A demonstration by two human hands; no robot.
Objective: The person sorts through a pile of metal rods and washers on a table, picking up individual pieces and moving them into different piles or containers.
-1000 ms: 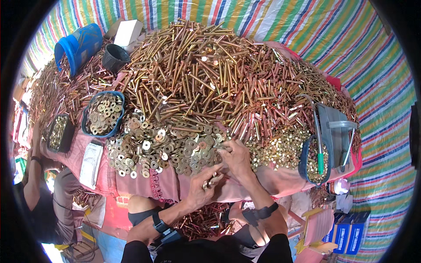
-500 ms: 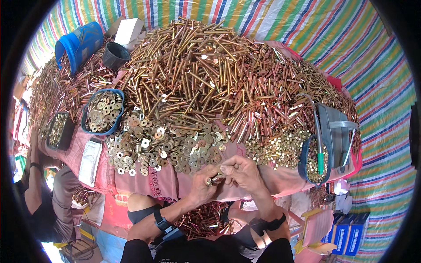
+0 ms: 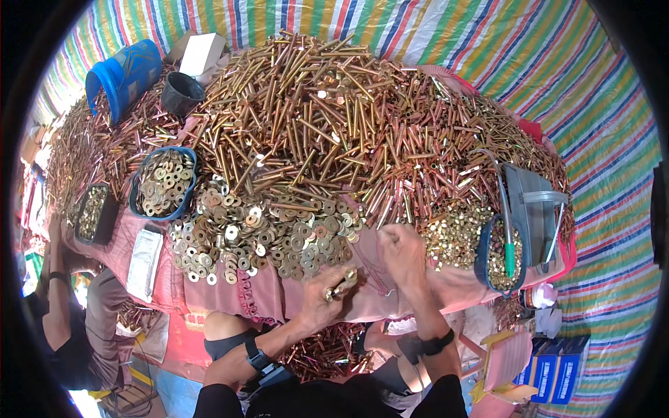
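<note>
My left hand (image 3: 326, 292) is closed round a short brass-coloured metal bolt (image 3: 341, 284), whose end shows between thumb and fingers. Most of that piece is hidden in the palm. Up and to the right, my right hand (image 3: 403, 254) hovers over the pink cloth (image 3: 369, 258), between the heap of flat washers (image 3: 240, 240) and the heap of small brass-coloured nuts (image 3: 453, 237). Its fingers look curled but are smeared, so whether they hold anything is unclear. Beyond both hands rises a large pile of long brass-coloured bolts and tubes (image 3: 300, 132).
A blue tub (image 3: 133, 202) of washers stands left; another tub (image 3: 481, 268) of nuts sits right, beside a grey container (image 3: 527, 181). Far left lie a blue bucket (image 3: 132, 70) and black pot (image 3: 182, 94). Another person's arm (image 3: 57, 292) is at the left edge.
My hands were together over the cloth's near edge; the right has moved up and away toward the piles. The left has stayed low, keeping the bolt.
</note>
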